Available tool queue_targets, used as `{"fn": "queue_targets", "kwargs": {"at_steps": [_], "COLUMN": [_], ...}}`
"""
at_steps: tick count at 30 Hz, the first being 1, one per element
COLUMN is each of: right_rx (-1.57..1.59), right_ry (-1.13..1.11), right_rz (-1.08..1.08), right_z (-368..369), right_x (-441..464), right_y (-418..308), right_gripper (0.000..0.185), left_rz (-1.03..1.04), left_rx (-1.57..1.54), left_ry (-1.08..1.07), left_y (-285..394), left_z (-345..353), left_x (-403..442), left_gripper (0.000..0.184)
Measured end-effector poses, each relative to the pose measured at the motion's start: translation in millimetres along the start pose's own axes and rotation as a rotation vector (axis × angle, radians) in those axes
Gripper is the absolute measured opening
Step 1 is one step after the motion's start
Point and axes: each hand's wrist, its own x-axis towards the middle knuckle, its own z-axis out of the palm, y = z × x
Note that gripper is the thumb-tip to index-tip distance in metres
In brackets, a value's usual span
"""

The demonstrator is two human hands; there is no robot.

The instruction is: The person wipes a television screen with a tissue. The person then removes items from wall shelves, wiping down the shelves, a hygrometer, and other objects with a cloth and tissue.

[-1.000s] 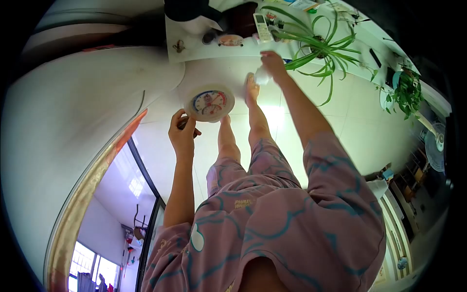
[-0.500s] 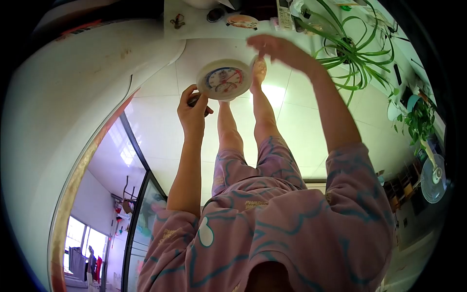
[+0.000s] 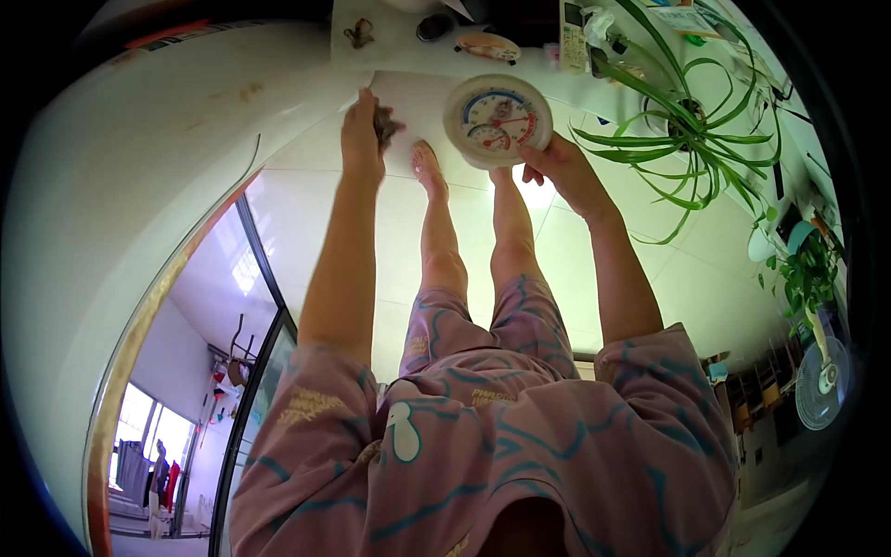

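Observation:
My right hand grips the lower right rim of a round white dial thermometer, whose face has blue and red scales and a smaller dial. To the left my left hand is raised near the table's front edge, closed around a small dark object that I cannot make out. The two hands are apart, and the thermometer hangs in the air between them, above my feet.
A white table spans the top, with a remote, an oval pinkish item, a dark round item and a spider plant. A fan stands at right; a glass door is at left.
The thermometer has passed from my left hand to my right and moved to the right. My left hand has risen toward the table edge, still with the dark object.

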Motion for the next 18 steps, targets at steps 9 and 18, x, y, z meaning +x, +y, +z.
{"fn": "queue_targets", "kwargs": {"at_steps": [9, 18], "right_rx": [0.140, 0.186], "right_ry": [0.139, 0.151], "right_rz": [0.022, 0.125], "right_z": [9, 10], "right_x": [-2, 5], "right_y": [23, 41], "right_gripper": [0.026, 0.031], "left_rz": [0.378, 0.490], "left_rx": [0.316, 0.260], "left_ry": [0.032, 0.006], "left_y": [23, 17], "left_z": [34, 59], "left_x": [131, 154], "left_gripper": [0.045, 0.044]}}
